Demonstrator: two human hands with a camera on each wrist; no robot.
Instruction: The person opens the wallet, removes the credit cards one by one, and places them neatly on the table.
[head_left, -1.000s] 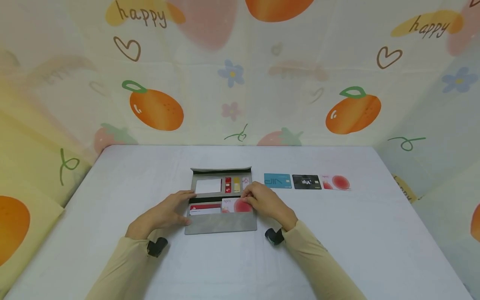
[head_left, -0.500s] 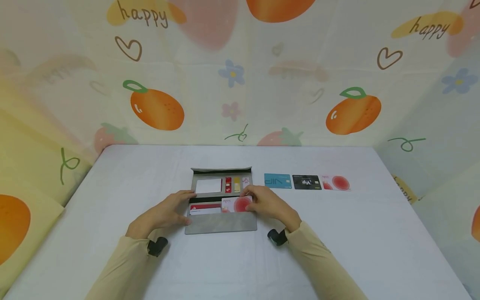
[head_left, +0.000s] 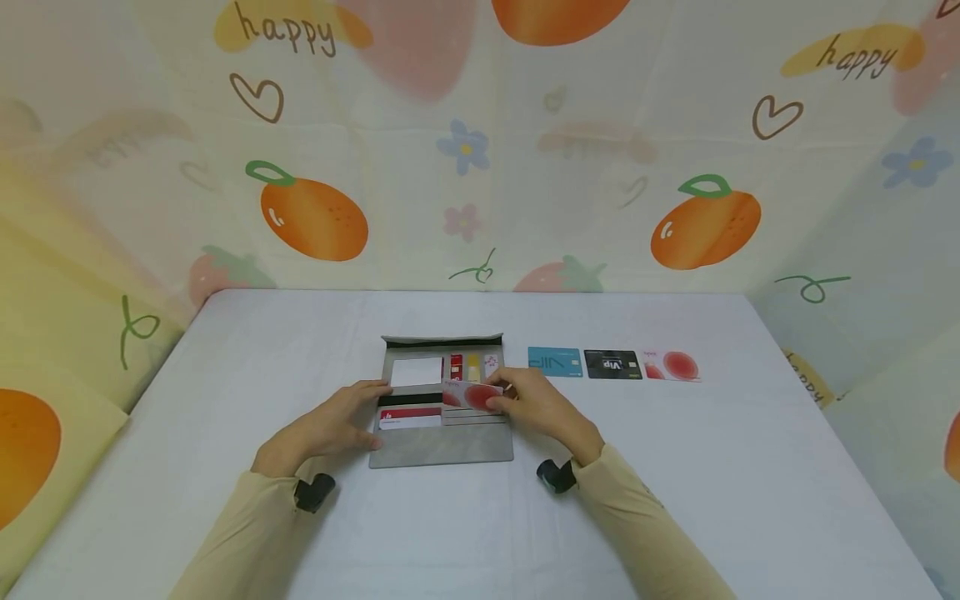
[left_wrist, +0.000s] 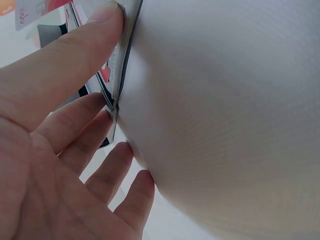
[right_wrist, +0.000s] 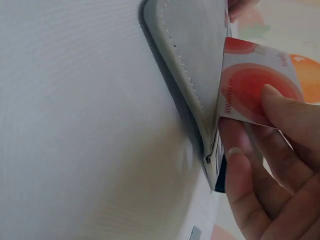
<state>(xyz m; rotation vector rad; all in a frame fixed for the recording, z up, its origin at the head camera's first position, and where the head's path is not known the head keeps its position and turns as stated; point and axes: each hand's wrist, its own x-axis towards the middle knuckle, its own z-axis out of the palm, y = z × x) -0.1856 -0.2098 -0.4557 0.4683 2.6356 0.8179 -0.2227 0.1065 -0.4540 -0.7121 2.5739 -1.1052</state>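
Observation:
A grey wallet [head_left: 442,450] lies unfolded on the white table. My right hand [head_left: 536,402] pinches a white card with a red circle [head_left: 471,394] between thumb and fingers, over the wallet's right half. In the right wrist view the same card [right_wrist: 255,80] stands up beside the wallet's stitched grey panel [right_wrist: 192,45], the thumb flat on its printed face. The left hand [head_left: 336,421] rests at the wallet's left edge; its thumb touches the lower panel, fingers nearly straight. A red-and-white card [head_left: 410,418] sits in the lower left slot, bare slots [head_left: 476,418] beside it.
To the right of the wallet lie a teal card [head_left: 555,362], a black card [head_left: 613,364] and a pink-and-white card [head_left: 672,365] in a row. The wallet's upper half holds a white card [head_left: 417,372] and several narrow colourful cards [head_left: 473,369]. A fruit-patterned cloth [head_left: 480,167] hangs behind.
The red-circle card has come up out of the lower right slot, tilting and moving away from the body in my right hand. The left hand has stayed at the wallet's edge.

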